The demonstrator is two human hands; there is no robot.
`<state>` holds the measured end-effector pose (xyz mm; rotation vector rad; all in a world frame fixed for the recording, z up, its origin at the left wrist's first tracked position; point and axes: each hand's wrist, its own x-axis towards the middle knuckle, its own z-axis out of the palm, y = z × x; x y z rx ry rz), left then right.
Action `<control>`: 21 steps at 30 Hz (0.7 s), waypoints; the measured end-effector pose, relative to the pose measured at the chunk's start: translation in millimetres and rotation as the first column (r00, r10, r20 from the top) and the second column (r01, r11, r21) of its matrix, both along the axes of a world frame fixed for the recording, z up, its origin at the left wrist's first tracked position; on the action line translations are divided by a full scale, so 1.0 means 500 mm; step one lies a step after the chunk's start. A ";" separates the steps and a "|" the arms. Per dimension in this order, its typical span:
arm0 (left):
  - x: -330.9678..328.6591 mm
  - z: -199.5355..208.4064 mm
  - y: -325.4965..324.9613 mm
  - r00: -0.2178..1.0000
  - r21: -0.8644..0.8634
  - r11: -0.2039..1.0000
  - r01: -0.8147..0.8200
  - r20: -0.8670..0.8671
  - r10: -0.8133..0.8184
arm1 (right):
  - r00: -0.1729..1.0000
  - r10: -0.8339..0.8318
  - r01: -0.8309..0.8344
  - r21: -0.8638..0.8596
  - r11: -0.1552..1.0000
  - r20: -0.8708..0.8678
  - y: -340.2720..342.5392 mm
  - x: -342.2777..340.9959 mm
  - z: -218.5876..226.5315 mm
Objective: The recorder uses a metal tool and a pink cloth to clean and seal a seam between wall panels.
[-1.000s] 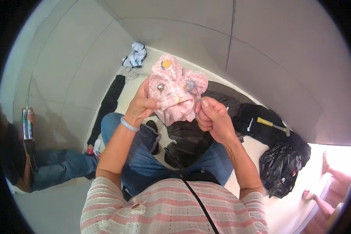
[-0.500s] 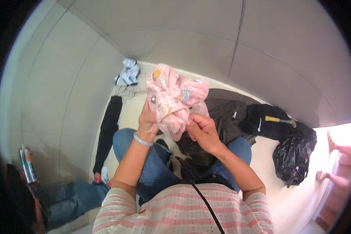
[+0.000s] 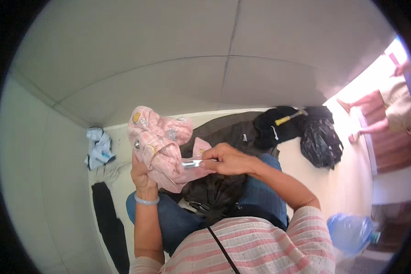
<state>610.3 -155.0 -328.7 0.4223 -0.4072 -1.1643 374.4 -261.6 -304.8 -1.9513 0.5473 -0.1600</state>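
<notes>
A bunched pink checked cloth point(image 3: 157, 150) with yellow and silver decorations is raised over my lap. From below and behind, my left hand point(image 3: 143, 176) grips it, a pale bangle on that wrist. Fingers of my right hand point(image 3: 228, 160) are closed around a shiny, flat silver metal tool point(image 3: 194, 163), whose end lies against the cloth's right side. Its exact kind does not show, since my fingers cover the rest. Dark brown cloth point(image 3: 214, 187) lies across my lap beneath my hands.
On the floor ahead spreads a dark cloth point(image 3: 228, 125), then a black garment point(image 3: 271, 130) with a yellow-handled hammer point(image 3: 287, 118). A black plastic bag point(image 3: 322, 144) sits right of it, a blue bag point(image 3: 350, 232) nearer. White-blue cloth point(image 3: 100, 148) and black trousers point(image 3: 108, 223) lie left. Another person point(image 3: 395, 102) is far right.
My view has swung right, and the cloth appears further left and lower. My right hand has moved away from pinching the cloth; a silver tool now shows in its fingers.
</notes>
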 end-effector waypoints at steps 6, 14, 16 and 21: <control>0.024 0.038 -0.015 0.999 0.022 0.999 -0.048 0.005 0.048 | 0.808 -0.576 0.503 -0.369 0.782 -0.120 -0.090 -0.083 -0.040; 0.058 0.061 -0.041 0.992 0.136 0.986 -0.093 0.099 0.080 | 0.589 -0.736 0.570 0.475 0.671 0.333 -0.009 0.135 0.038; 0.051 0.054 -0.051 0.990 0.123 0.986 -0.112 0.094 0.101 | 0.648 -0.621 0.582 0.239 0.777 0.441 0.024 0.179 0.050; 0.065 0.029 -0.056 0.983 0.117 0.977 -0.178 0.075 0.170 | 0.778 -0.446 0.438 0.126 0.890 0.443 0.068 0.247 0.030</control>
